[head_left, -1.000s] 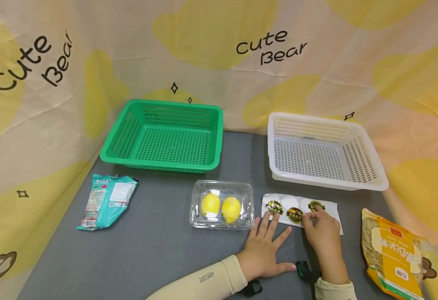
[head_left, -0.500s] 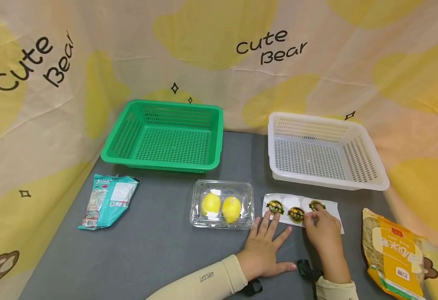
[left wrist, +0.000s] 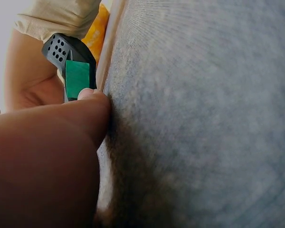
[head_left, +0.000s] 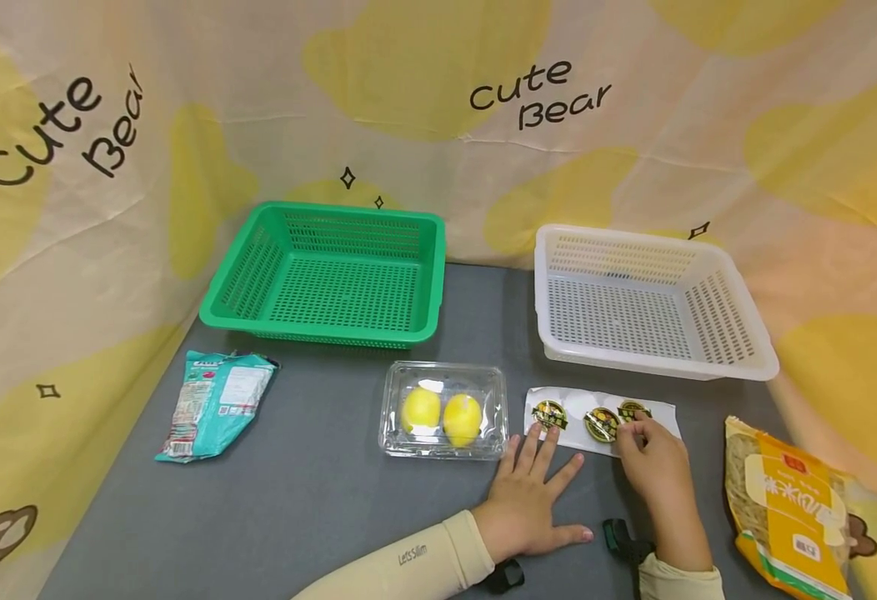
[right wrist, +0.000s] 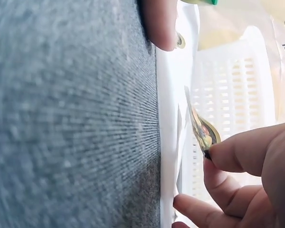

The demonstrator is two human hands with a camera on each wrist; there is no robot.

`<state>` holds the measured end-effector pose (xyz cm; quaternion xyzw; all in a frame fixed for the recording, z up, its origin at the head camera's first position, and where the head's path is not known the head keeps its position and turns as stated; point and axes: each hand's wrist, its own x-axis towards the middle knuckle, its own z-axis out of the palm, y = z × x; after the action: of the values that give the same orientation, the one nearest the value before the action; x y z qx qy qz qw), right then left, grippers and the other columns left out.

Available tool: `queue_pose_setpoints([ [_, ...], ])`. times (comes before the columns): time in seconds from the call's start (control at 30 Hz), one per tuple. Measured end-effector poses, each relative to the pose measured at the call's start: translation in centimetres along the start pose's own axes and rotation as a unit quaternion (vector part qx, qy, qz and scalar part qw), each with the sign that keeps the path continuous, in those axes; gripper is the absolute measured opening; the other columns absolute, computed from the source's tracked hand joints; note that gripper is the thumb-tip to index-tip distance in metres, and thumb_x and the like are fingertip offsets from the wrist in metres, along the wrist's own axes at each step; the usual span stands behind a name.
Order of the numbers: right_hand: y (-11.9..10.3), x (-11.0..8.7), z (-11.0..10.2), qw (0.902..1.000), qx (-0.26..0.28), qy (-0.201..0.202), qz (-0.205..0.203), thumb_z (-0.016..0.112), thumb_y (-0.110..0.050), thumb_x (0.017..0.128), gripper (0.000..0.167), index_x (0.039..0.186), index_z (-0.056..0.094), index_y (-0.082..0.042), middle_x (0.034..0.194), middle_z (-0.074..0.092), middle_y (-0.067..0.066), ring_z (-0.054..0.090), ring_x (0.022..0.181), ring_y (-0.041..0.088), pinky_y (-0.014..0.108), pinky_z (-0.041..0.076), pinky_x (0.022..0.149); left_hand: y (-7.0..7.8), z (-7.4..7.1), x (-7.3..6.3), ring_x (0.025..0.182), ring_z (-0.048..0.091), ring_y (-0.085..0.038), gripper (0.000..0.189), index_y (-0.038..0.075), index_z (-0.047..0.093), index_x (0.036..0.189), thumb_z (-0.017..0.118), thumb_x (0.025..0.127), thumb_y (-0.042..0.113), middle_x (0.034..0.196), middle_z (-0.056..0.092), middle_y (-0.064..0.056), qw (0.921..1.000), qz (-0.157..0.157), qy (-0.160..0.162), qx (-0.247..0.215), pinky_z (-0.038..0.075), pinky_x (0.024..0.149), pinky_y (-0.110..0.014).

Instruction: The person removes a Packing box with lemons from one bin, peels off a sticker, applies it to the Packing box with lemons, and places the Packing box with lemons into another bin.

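My right hand (head_left: 658, 460) pinches a round black-and-gold sticker (right wrist: 205, 132) between thumb and index finger. In the right wrist view the sticker stands tilted up off the white sticker sheet (head_left: 581, 402). Two more stickers lie on that sheet, one at its left end (head_left: 550, 414) and one partly behind my right fingers. My left hand (head_left: 523, 504) lies flat with spread fingers, its fingertips on the sheet's lower left edge. Just left of those fingertips sits a clear plastic box (head_left: 444, 379) with two yellow lemons (head_left: 420, 410) inside.
A green basket (head_left: 322, 337) stands at the back left and a white basket (head_left: 656, 367) at the back right. A teal snack bag (head_left: 217, 406) lies on the grey table (head_left: 318, 517) at left. At the right edge lies a yellow noodle bag (head_left: 787, 508).
The middle sticker has lifted and shifted right from its spot on the sheet, pinched in my right hand, which moved slightly right. My left hand has stayed in place.
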<state>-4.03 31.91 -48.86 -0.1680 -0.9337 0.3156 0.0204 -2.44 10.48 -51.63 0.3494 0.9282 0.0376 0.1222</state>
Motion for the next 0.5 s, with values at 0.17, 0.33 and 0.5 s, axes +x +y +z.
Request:
queue_pose_setpoints([
  [0.17,0.30,-0.17,-0.18,0.9998,0.004,-0.011,-0.013,0.057,-0.018,0.106,0.028,0.107,0.071,0.007,0.153,0.051,0.030,0.039,0.145,0.054,0.064,0.029,0.117,-0.06,-0.01,0.02,0.161,-0.015,-0.031,0.096,0.041,0.009,0.170,0.034,0.093,0.090,0.178,-0.010,-0.008,1.0000,0.003,-0.002,-0.003,0.006,0.127,-0.053],
  [0.33,0.28,-0.57,-0.45,0.9996,0.013,-0.016,-0.021,0.058,-0.020,0.107,0.027,0.102,0.070,0.004,0.152,0.053,0.029,0.041,0.144,0.053,0.065,0.031,0.114,-0.13,0.13,0.16,0.161,-0.018,-0.031,0.096,0.041,0.007,0.170,0.034,0.092,0.091,0.177,-0.013,-0.007,1.0000,0.002,-0.007,-0.006,0.005,0.127,-0.053],
  [0.5,-0.34,-0.88,-0.67,0.9992,0.026,-0.015,-0.028,0.059,-0.023,0.108,0.029,0.100,0.070,0.003,0.150,0.055,0.028,0.043,0.143,0.052,0.064,0.034,0.113,-0.13,0.72,0.37,0.160,-0.022,-0.031,0.102,0.038,-0.001,0.171,0.034,0.091,0.092,0.176,-0.019,-0.007,1.0000,0.001,0.009,0.001,0.006,0.127,-0.054],
])
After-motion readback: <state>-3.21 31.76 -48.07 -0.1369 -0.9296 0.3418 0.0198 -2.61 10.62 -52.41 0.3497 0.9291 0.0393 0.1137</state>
